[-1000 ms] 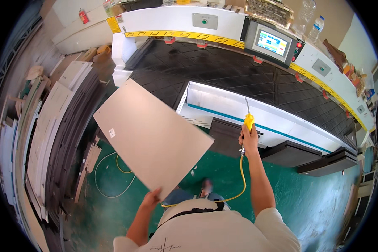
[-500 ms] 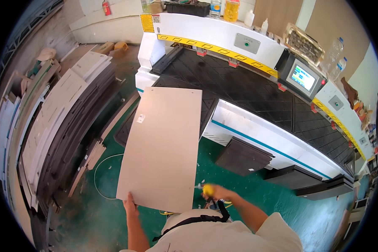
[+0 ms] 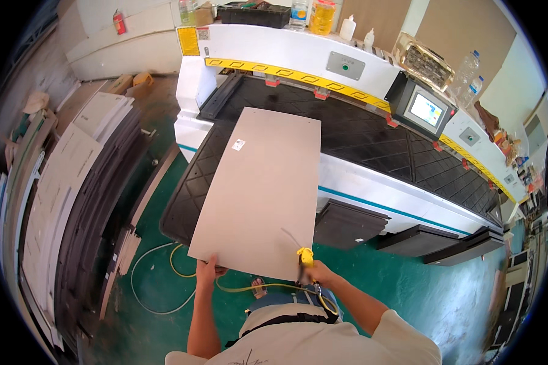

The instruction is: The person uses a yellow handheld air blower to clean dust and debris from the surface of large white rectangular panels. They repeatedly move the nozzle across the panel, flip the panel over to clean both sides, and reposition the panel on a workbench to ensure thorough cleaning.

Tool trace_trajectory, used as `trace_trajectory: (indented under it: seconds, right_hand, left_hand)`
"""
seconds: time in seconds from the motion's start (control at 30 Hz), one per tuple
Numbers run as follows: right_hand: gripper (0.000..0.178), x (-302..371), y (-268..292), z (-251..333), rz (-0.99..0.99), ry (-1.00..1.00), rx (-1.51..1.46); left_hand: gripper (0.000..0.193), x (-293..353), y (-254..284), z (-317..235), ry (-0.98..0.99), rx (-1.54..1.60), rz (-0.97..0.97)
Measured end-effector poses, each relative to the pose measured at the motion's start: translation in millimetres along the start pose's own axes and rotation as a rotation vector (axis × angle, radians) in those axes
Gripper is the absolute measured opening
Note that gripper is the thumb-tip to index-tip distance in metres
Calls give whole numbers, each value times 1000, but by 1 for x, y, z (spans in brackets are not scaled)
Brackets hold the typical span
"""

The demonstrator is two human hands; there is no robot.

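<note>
A large flat beige panel [image 3: 262, 188] stretches away from me, its far part over the machine's black bed. A small white label [image 3: 238, 145] sticks to its surface near the far left. My left hand [image 3: 209, 267] grips the panel's near edge close to the left corner, thumb on top. In my right hand [image 3: 323, 275] is a yellow air blow gun [image 3: 306, 255], held over the near right corner. Its thin nozzle points forward across the panel, and a yellow hose [image 3: 249, 288] loops beneath the panel and by my waist.
Behind the panel stands a white machine [image 3: 304, 52] with a yellow-striped beam and a control screen [image 3: 426, 111]. Dark panels [image 3: 350, 225] lean against its base at right. Stacked boards [image 3: 61, 158] stand at left. A pale hose [image 3: 135, 286] lies on the green floor.
The panel has shifted to the right in view, its near edge higher. My right hand has brought the blow gun from beside the panel to over its near right corner.
</note>
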State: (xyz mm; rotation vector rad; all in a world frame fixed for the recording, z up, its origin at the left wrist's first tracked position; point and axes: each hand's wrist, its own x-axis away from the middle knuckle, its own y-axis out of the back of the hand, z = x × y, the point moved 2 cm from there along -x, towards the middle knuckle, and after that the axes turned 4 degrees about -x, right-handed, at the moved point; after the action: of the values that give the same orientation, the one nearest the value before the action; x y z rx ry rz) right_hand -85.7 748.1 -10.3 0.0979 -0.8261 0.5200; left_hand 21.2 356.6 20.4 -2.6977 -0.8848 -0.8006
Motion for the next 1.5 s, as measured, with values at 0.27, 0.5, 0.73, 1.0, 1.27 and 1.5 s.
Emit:
trace_trajectory:
  seconds: [0.27,0.5,0.73,1.0,1.27,1.5]
  right_hand:
    - [25,-54,30,58,-186,74,-477]
    - [24,-114,76,104,-69,29,-184]
    - [23,-152,96,136,-102,-12,-174]
    - [41,-93,156,165,96,-244,202]
    - [42,-55,158,280,3,515,-873]
    - [43,-74,118,416,-155,733,-815]
  left_hand:
    - [67,-31,-88,-46,-670,-988,-345]
    - [99,-57,-200,-29,-845,-1290,-106]
    - [111,-106,-230,-68,-789,-1319,-57]
    - [103,-156,-226,-87,-923,-1159,-69]
    - [102,-171,-213,-100,-984,-1107,-49]
    - [99,-175,-207,-100,-1057,-1107,-82]
